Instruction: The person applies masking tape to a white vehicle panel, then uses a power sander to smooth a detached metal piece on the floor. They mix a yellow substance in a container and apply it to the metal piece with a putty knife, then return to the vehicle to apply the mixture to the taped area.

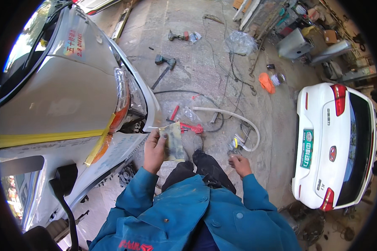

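In my left hand [154,151] is a worn, thin greenish-yellow sheet [174,143], its edge pinched between thumb and fingers. The sheet hangs over the floor beside the front corner of a light-coloured vehicle [67,96]. My right hand [240,165] is closed, knuckles up, out to the right of my legs. What its fingers hold, if anything, I cannot make out. Just beyond it, a small yellow and grey tool [234,143] appears beside the end of a pale hose [255,133]. Yellow masking tape [50,137] runs along the vehicle's body and over its headlight [122,94].
A red tool [192,127], cordless power tools [165,61], dark cables [213,98] and clear plastic [242,42] lie on the concrete. An orange cloth [266,83] is beside a can [278,78]. A white car [318,146] stands right; a mirror [65,180] juts out at left.
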`<action>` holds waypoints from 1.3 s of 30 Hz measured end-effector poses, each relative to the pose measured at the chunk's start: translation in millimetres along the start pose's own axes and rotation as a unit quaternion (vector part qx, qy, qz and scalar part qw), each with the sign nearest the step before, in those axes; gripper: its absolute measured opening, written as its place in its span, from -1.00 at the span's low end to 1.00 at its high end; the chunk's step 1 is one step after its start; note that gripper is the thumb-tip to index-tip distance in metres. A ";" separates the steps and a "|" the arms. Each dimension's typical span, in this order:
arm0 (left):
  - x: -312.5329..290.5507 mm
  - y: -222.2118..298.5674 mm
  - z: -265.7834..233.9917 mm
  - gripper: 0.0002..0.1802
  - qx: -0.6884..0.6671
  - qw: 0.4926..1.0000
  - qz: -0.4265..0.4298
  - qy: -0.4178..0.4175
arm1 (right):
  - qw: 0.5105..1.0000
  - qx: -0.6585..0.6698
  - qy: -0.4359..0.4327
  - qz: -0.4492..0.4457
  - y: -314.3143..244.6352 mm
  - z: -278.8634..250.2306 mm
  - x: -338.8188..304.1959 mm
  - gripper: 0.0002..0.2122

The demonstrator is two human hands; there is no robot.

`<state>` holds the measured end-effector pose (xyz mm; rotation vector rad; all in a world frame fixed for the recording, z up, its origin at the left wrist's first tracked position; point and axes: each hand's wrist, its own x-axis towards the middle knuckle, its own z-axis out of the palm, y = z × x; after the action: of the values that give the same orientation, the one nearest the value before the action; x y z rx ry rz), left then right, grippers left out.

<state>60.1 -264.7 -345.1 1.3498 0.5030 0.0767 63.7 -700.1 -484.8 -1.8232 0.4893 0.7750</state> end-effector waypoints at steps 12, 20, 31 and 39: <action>-22.2 -44.0 70.3 -0.51 -0.005 0.990 -0.047 -0.134 | 0.967 0.119 -0.193 -0.119 -118.7 94.1 -74.6 -0.76; -45.6 -133.8 46.5 -0.62 0.067 0.988 -0.140 -0.010 | 0.976 -0.032 -0.178 -0.118 -61.1 84.7 -37.5 -0.72; -81.9 -297.9 96.9 -0.74 -0.049 0.936 -0.236 0.256 | 0.967 0.116 -0.221 0.060 102.8 17.8 81.2 -0.79; -134.1 -411.0 102.9 -0.74 0.010 0.914 -0.295 0.278 | 0.958 0.029 -0.225 0.175 214.0 -1.0 148.7 -0.67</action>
<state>-114.6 -499.9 -679.2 1.1347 1.3795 -0.0453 30.0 -776.0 -731.8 -1.4575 0.5295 1.3641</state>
